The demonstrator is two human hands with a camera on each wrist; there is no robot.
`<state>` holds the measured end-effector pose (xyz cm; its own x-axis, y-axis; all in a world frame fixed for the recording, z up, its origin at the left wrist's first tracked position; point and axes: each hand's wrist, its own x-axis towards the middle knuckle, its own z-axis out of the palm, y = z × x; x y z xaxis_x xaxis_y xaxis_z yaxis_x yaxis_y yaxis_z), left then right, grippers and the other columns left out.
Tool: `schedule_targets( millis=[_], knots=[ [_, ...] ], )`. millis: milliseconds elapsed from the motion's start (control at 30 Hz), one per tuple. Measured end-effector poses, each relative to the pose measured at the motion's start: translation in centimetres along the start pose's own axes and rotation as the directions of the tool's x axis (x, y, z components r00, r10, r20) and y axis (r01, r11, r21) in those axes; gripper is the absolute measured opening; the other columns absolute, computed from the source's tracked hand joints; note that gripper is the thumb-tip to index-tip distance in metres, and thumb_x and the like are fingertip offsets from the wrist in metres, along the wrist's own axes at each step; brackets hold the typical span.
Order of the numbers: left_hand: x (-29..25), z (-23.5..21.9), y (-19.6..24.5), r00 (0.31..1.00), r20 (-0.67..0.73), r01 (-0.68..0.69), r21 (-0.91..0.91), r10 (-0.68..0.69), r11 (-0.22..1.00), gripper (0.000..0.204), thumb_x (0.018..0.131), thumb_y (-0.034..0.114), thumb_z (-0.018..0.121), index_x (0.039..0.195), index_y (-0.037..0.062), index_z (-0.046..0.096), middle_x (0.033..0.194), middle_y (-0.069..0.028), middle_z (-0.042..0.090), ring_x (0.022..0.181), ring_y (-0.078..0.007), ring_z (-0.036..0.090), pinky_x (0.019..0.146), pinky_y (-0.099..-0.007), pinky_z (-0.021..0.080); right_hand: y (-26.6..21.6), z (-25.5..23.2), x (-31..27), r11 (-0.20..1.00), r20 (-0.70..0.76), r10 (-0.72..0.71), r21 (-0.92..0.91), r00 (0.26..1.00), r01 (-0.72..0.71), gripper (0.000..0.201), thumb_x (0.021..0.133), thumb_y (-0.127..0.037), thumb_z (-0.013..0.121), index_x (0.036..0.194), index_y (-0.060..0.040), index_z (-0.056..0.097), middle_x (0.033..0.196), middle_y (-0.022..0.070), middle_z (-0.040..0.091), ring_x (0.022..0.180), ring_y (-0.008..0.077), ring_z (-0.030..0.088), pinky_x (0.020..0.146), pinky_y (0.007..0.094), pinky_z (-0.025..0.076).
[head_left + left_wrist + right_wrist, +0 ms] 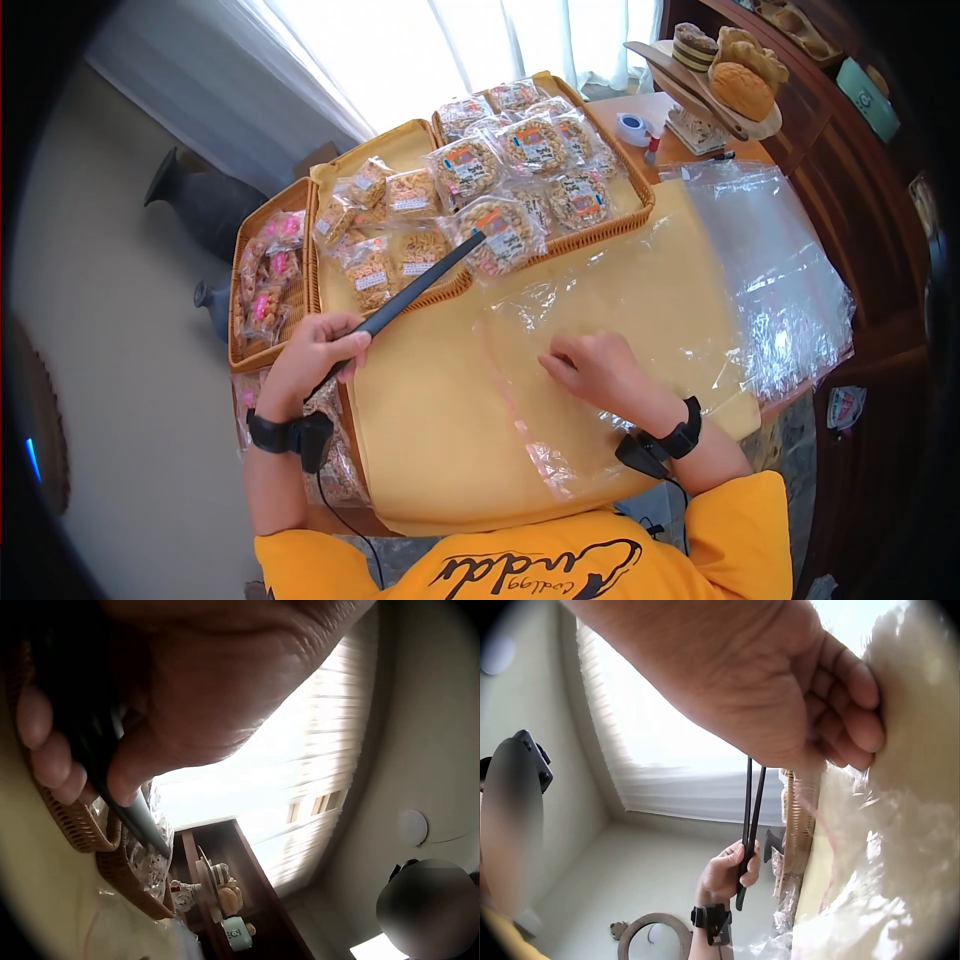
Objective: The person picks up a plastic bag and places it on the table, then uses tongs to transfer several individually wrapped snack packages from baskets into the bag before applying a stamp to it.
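Note:
In the head view, my left hand (318, 352) grips black tongs (420, 285), fingers and thumb wrapped round the handle. Their tips overlap a clear-wrapped round nut snack (497, 238) at the front rim of the right wicker basket (600, 228). Both slim tong arms show in the right wrist view, slightly apart. My right hand (595, 368) is over a large clear plastic bag (540, 440) with a pink strip, spread on the yellow cloth (420, 420). Loosely curled fingers (866, 735) come right down at the plastic in the right wrist view.
Left of that basket stand a middle basket (335, 175) of smaller snack packets and a narrow basket (238, 345) with pink-labelled ones. A stack of clear bags (790, 290) lies at right. Behind are a tape roll (632, 127) and a bread display stand (697, 130).

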<state>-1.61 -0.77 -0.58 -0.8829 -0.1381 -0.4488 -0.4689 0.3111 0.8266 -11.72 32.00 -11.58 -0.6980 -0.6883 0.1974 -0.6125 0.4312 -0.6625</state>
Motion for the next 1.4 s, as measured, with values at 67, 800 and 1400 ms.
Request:
schedule_targets(
  millis=[67, 800, 1400],
  knots=[
    [-3.0, 0.2, -1.6, 0.999, -0.023, 0.045, -0.119, -0.048, 0.992, 0.015, 0.090, 0.013, 0.062, 0.094, -0.0021, 0.063, 0.071, -0.0047, 0.063, 0.053, -0.0092, 0.055, 0.049, -0.0220, 0.043, 0.0, 0.2, 0.0, 1.000, -0.037, -0.007, 0.004, 0.999, 0.007, 0.022, 0.083, -0.021, 0.068, 0.069, -0.0057, 0.062, 0.060, 0.0146, 0.060, 0.056, 0.0346, 0.061, 0.051, 0.0410, 0.048],
    [-4.3, 9.3, -3.7, 0.952, 0.211, 0.264, -0.193, -0.223, 0.945, 0.017, 0.094, 0.016, 0.060, 0.098, -0.0001, 0.064, 0.074, -0.0012, 0.062, 0.060, -0.0075, 0.056, 0.056, -0.0219, 0.044, -2.6, 0.9, -0.7, 0.910, -0.110, -0.415, -0.030, 0.903, 0.414, 0.023, 0.083, -0.016, 0.067, 0.069, -0.0093, 0.050, 0.052, 0.0084, 0.052, 0.051, 0.0267, 0.059, 0.046, 0.0376, 0.046],
    [7.2, 16.9, -1.2, 0.955, 0.258, -0.081, -0.250, 0.147, 0.965, 0.020, 0.095, 0.020, 0.062, 0.092, -0.0001, 0.066, 0.074, -0.0023, 0.064, 0.060, -0.0095, 0.059, 0.053, -0.0242, 0.050, -2.7, 0.6, -0.7, 0.915, -0.255, -0.364, 0.083, 0.896, 0.395, 0.021, 0.085, -0.015, 0.066, 0.072, -0.0082, 0.051, 0.055, 0.0092, 0.055, 0.051, 0.0283, 0.059, 0.046, 0.0380, 0.046]
  ],
)
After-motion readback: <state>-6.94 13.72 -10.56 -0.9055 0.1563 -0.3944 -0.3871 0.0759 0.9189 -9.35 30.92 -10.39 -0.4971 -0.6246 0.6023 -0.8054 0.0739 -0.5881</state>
